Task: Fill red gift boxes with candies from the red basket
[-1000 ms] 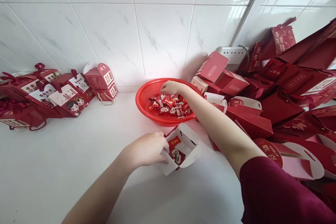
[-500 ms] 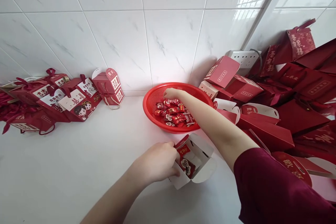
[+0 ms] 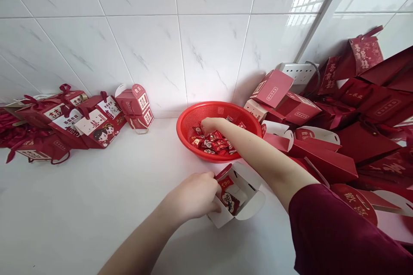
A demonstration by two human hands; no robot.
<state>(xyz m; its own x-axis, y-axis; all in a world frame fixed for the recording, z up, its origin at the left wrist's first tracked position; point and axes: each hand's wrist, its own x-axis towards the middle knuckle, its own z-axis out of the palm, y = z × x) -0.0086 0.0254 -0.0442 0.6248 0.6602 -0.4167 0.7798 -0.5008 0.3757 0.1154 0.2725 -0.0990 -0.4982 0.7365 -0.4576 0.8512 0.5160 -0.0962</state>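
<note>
We've got a dark burgundy short sleeve (image 3: 335, 232) on the right arm (image 3: 263, 152), more wine than bright red, with a soft satiny sheen and a slightly purplish tint where the light catches it. The hem (image 3: 299, 201) is plain and cuts across partway up the arm, and the fit looks pretty loose to us, wider than what's coming out of it. Below that it's bare and slim, tapering to a narrow wrist (image 3: 222, 125). Same deal with the left forearm (image 3: 146, 240), bare along the stretch we can see. Left hand (image 3: 198, 193) and right hand (image 3: 210, 125) are bare too, though the right fingertips are hidden from us
</note>
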